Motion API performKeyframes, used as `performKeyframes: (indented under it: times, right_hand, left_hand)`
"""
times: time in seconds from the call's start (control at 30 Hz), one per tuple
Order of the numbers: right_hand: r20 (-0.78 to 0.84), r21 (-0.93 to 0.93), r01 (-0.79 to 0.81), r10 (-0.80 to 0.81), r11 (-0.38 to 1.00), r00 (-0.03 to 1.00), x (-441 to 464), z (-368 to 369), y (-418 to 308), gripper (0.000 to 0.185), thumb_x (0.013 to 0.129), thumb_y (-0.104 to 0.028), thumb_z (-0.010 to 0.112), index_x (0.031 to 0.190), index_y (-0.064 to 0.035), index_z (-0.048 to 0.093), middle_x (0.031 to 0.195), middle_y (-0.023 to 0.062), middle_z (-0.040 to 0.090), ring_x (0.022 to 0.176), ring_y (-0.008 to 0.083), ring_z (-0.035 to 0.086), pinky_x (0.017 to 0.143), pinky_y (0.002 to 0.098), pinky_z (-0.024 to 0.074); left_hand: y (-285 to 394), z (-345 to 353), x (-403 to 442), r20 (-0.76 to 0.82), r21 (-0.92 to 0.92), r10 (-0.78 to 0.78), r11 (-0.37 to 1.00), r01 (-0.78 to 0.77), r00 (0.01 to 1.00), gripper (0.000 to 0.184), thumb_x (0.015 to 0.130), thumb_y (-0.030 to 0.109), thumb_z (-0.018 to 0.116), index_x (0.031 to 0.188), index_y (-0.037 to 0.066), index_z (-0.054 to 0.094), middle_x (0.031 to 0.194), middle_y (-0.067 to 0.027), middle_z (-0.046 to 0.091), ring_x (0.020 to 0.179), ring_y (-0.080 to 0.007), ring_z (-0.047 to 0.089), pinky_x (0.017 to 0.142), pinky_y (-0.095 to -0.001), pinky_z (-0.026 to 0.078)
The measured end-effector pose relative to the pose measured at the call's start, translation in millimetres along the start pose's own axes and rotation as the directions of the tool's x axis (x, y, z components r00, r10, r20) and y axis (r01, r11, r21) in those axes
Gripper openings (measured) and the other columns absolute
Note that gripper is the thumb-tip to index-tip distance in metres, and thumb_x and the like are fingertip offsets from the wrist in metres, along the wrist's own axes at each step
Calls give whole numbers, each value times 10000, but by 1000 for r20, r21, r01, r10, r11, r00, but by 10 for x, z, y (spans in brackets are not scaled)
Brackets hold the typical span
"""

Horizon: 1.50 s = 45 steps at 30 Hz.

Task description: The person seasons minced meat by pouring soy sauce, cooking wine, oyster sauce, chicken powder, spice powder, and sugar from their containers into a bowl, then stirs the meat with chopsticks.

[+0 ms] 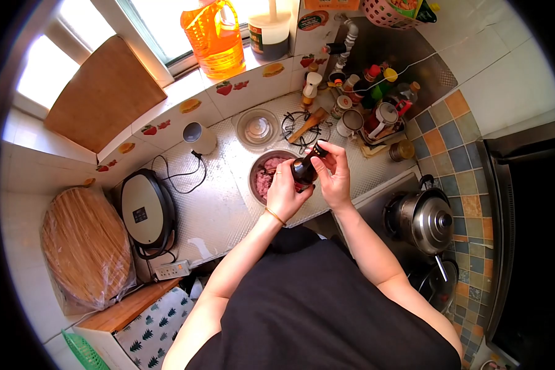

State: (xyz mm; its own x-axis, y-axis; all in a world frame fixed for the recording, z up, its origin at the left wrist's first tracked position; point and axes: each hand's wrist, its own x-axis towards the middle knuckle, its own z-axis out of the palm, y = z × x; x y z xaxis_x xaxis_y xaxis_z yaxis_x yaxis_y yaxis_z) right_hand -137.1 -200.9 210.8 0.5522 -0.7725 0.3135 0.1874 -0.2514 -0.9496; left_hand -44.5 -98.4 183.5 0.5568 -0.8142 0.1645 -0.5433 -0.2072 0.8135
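Observation:
A dark glass bottle [301, 170] is held tilted over the right side of a metal bowl. My left hand [285, 190] is wrapped round the bottle's body. At the bottle's neck and dark cap, my right hand [333, 176] has its thumb and fingers closed; whether the cap is loose I cannot tell. Pink minced meat [264, 184] lies in the bowl [251, 176], with some darker patches on it. My left hand and the bottle hide the bowl's right part.
Behind the bowl are a glass lid [257, 129] and a wooden spatula [308, 124] on a black rack. Several seasoning bottles [371, 77] crowd the back right corner. A lidded steel pot [433, 221] stands right, an electric griddle [147, 209] left, near a grey cup [200, 137].

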Motion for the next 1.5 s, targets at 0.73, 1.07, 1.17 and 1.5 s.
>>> performKeyframes:
  times: [0.73, 1.07, 1.17, 1.5]
  right_hand:
    - [94, -164, -191, 208, 968, 974, 417, -681, -361, 383, 860, -46, 728, 1185, 2, 531, 1060, 80, 669, 990, 124, 637, 878, 287, 524]
    - [-105, -397, -38, -4, 917, 994, 1314, -1354, -429, 353, 824, -38, 758, 1126, -2, 578, 910, 53, 700, 863, 100, 666, 766, 272, 549]
    - [-130, -476, -2, -68, 879, 989, 1615, -1617, -258, 356, 830, -43, 750, 1132, 9, 570, 917, 76, 702, 874, 114, 676, 783, 278, 541]
    - [-196, -545, -55, -64, 837, 978, 2193, -2171, 371, 430, 808, -126, 766, 1177, -25, 568, 969, 144, 706, 921, 221, 703, 799, 323, 521]
  left_hand:
    - [171, 510, 436, 124, -195, 51, 981, -26, 991, 753, 708, 213, 804, 1296, -15, 392, 1142, -230, 549, 1044, -389, 587, 878, -425, 496]
    - [623, 1171, 1580, 83, -88, 235, 970, -228, 968, 1002, 693, 197, 815, 1467, -43, 227, 1257, -283, 512, 1177, -416, 504, 995, -435, 441]
    - [704, 1377, 1939, 272, -257, 139, 964, -67, 952, 926, 746, 149, 758, 1479, -34, 223, 1283, -285, 514, 1169, -385, 541, 982, -413, 453]
    - [874, 1920, 2716, 609, -637, -184, 466, 614, 772, 850, 781, -158, 498, 1543, 72, 201, 1256, -142, 503, 1071, -243, 606, 841, -310, 522]
